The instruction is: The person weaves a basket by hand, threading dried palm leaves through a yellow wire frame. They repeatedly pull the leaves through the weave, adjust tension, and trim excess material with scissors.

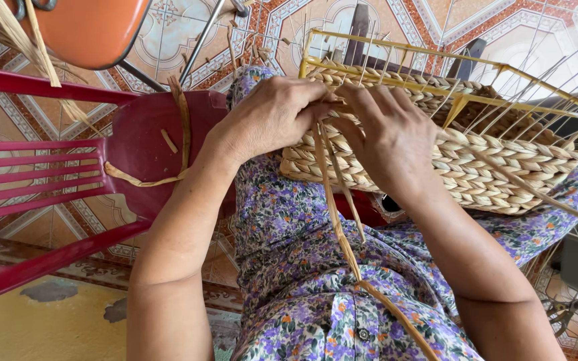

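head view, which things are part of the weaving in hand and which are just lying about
In hand:
- half-woven basket of pale braided straw on a yellow wire frame
- long tan straw strands, pinched by left hand and right hand

Lying about:
- red plastic chair with loose straw scraps
- orange chair seat

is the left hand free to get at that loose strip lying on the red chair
Probably not right now: the left hand is busy gripping strands at the basket. The strip lies open beside that forearm, nothing covering it.
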`<act>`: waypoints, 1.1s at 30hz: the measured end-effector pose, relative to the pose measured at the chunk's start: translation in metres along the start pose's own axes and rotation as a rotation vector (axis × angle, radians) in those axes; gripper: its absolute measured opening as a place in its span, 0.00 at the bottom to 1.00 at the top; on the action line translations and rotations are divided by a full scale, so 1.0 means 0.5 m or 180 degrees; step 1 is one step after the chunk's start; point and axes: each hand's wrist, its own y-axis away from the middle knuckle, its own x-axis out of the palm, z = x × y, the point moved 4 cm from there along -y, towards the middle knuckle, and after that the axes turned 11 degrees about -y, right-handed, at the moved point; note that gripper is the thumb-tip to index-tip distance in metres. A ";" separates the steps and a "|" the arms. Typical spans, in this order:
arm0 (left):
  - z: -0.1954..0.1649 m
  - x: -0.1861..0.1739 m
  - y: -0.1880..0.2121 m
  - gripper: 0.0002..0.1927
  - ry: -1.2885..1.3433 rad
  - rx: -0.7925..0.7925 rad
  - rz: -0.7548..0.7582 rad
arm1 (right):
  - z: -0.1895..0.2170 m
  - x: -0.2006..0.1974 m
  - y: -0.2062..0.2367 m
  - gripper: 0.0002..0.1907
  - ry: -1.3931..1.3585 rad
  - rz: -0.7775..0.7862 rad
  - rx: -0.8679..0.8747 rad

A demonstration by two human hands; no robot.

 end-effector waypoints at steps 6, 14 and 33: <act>0.003 -0.014 -0.003 0.05 0.1162 -0.0942 -0.0223 | -0.046 0.036 0.028 0.07 -0.0480 0.0243 0.0391; -0.015 -0.024 -0.008 0.04 0.1695 -0.1326 -0.0155 | 0.038 0.014 0.099 0.27 -0.0126 0.0273 -0.0679; -0.005 -0.032 -0.029 0.03 0.1367 -0.1228 0.0576 | -0.102 -0.028 0.181 0.17 -0.2858 0.0012 -0.0085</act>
